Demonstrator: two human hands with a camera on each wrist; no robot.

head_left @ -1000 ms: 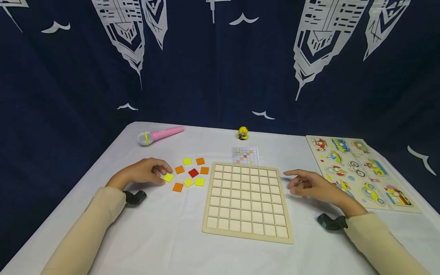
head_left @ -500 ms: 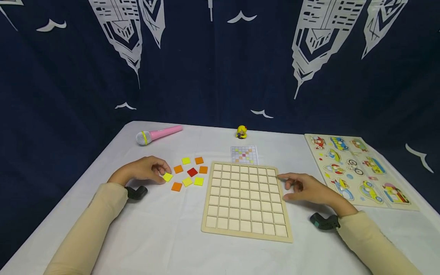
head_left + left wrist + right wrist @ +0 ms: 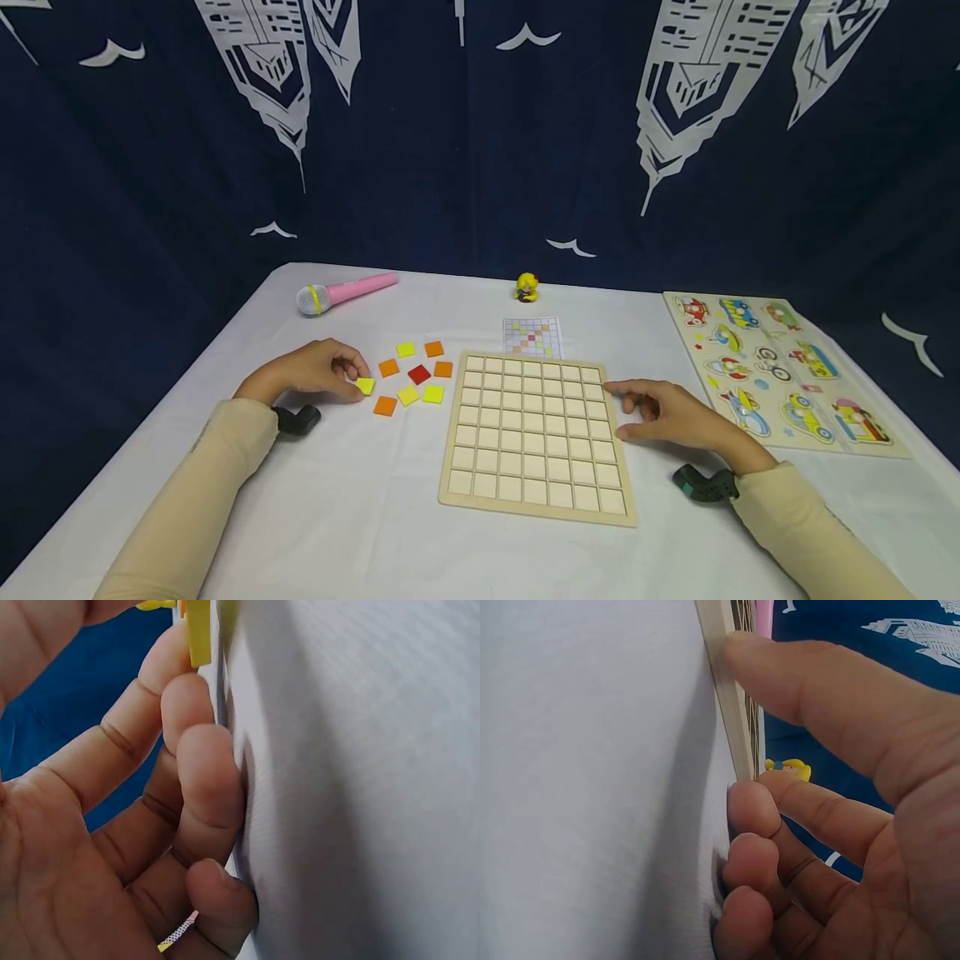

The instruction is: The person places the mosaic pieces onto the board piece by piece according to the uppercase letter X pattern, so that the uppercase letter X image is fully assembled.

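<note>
Yellow tile (image 3: 365, 386), in the head view, is pinched at the fingertips of the left hand (image 3: 311, 373) resting on the white desk (image 3: 360, 500), with more orange, yellow and red tiles (image 3: 418, 374) just beyond it, while the right hand (image 3: 671, 414), fingers loosely curled and holding nothing, touches the right edge of the wooden grid board (image 3: 536, 433). From the left wrist, the yellow tile (image 3: 198, 630) sits edge-on against a fingertip, the other fingers curled on the cloth. From the right wrist, the thumb presses the board's rim (image 3: 724, 690).
</note>
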